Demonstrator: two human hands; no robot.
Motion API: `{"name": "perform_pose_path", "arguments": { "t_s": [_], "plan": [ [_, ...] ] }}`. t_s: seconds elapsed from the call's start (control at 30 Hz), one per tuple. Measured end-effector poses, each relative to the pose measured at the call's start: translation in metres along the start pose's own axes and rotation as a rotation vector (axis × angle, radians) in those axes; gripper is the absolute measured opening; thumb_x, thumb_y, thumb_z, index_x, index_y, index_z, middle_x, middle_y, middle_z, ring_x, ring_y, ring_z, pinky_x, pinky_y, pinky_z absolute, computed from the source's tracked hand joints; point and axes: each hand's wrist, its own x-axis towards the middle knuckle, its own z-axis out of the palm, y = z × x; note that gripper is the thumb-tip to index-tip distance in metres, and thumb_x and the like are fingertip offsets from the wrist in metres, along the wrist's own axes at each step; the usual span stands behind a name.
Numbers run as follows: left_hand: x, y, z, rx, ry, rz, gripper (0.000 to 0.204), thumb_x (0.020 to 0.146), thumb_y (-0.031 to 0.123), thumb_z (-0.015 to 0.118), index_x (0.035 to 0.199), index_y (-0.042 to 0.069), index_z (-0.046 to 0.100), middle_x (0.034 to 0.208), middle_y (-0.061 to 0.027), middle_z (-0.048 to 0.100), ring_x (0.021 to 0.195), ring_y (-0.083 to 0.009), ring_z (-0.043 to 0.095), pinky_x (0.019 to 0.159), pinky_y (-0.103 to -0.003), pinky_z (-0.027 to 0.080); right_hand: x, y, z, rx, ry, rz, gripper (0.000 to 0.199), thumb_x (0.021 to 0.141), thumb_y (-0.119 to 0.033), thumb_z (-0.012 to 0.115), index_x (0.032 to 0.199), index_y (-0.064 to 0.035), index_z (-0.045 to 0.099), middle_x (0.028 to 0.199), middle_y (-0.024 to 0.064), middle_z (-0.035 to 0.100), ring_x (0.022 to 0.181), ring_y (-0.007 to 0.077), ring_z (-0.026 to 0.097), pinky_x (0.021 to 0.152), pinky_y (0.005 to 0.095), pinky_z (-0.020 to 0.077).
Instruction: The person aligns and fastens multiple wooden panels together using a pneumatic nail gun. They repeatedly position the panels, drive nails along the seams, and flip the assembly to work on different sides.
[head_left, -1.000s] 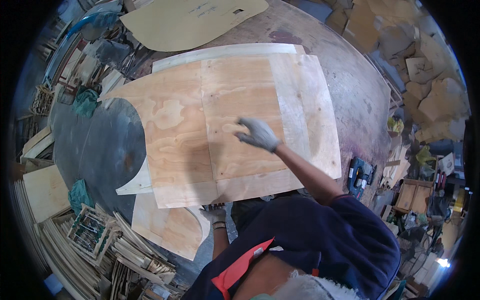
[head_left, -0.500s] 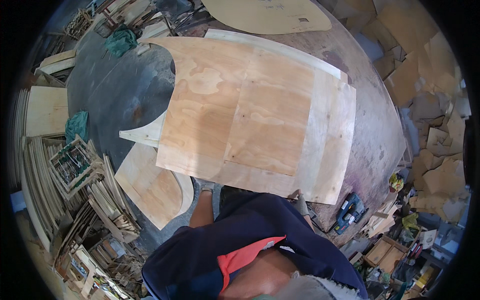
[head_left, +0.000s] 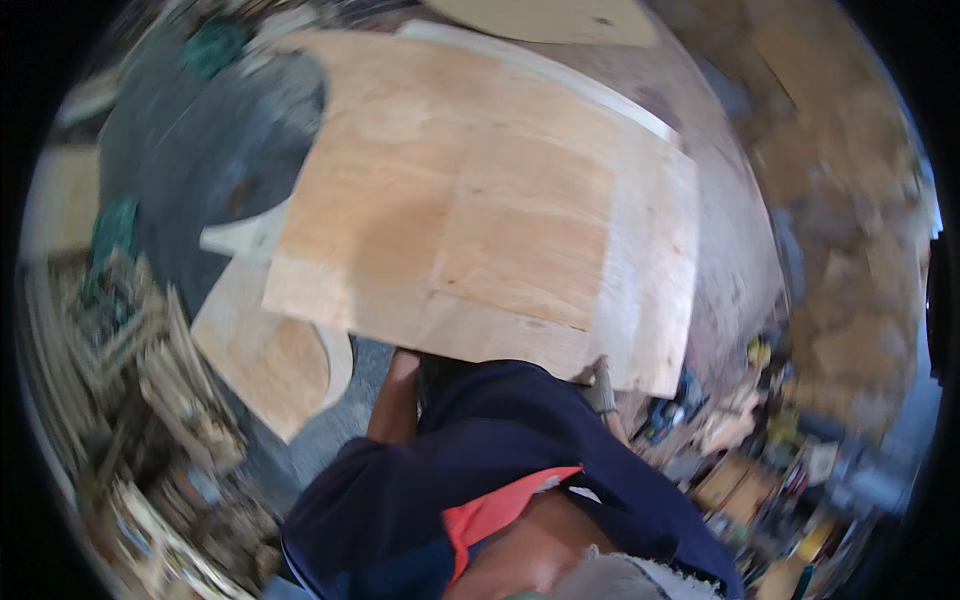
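gripping near edge of large pale plywood sheet [head_left: 480,210] with gloved right hand [head_left: 601,385] | left hand hidden beneath sheet, fingers untellable

Figure: the person stands bent forward, torso in a dark blue top with an orange-red panel filling the lower middle of the view. The right hand [head_left: 601,385], in a grey glove, is raised beside the shoulder with fingers curled closed around a board's [head_left: 470,210] near edge. The left forearm, bare, runs upward from the sleeve; the left hand is hidden beyond that same edge, so its grip cannot be judged. The picture is motion-blurred.
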Motion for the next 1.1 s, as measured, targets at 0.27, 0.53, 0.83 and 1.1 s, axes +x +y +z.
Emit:
{"name": "perform_pose_path", "arguments": {
  "t_s": [0.27, 0.53, 0.83, 1.1],
  "plan": [
    [-0.008, -0.014, 0.052, 0.025, -0.006, -0.001, 0.034, 0.101, 0.028, 0.055, 0.122, 0.001, 0.058, 0.114, -0.0158, 0.059, 0.107, -0.0313, 0.057, 0.095, -0.041, 0.046, -0.027, -0.014, 0.013, 0.265, -0.018, -0.191, 0.082, 0.090, -0.071, 0.059, 0.141, -0.0069, 0.048, 0.138, 0.0150, 0.058, 0.125, 0.0359, 0.056, 0.105, 0.0571, 0.0480],
    [-0.089, 0.012, 0.128, 0.382, 0.036, 0.223, 0.024, 0.101, 0.019, 0.057, 0.112, -0.001, 0.064, 0.101, -0.0163, 0.064, 0.097, -0.0301, 0.062, 0.089, -0.039, 0.049, -0.064, -0.065, 0.036, 0.311, -0.035, -0.235, 0.047, 0.098, -0.056, 0.060, 0.120, -0.0143, 0.057, 0.121, 0.0095, 0.063, 0.107, 0.0273, 0.063, 0.079, 0.0444, 0.0593],
    [-0.231, 0.072, 0.108, 0.833, 0.037, 0.550, 0.020, 0.101, 0.016, 0.061, 0.102, -0.002, 0.066, 0.093, -0.0103, 0.066, 0.090, -0.0177, 0.063, 0.079, -0.035, 0.053, -0.086, -0.095, 0.030, 0.605, -0.627, 0.185, 0.063, 0.106, -0.048, 0.046, 0.142, 0.0037, 0.042, 0.137, 0.0241, 0.057, 0.116, 0.0371, 0.062, 0.101, 0.0486, 0.0525],
    [-0.255, 0.062, 0.078, 0.251, 0.090, 0.364, 0.020, 0.096, 0.016, 0.071, 0.110, 0.001, 0.067, 0.100, -0.0047, 0.065, 0.090, -0.0157, 0.063, 0.080, -0.035, 0.056, -0.186, -0.012, -0.053, -1.874, -0.311, -1.309, 0.096, 0.066, -0.047, 0.087, 0.146, -0.0098, 0.048, 0.150, 0.0192, 0.048, 0.144, 0.0402, 0.038, 0.115, 0.0519, 0.0364]
  ]
}}
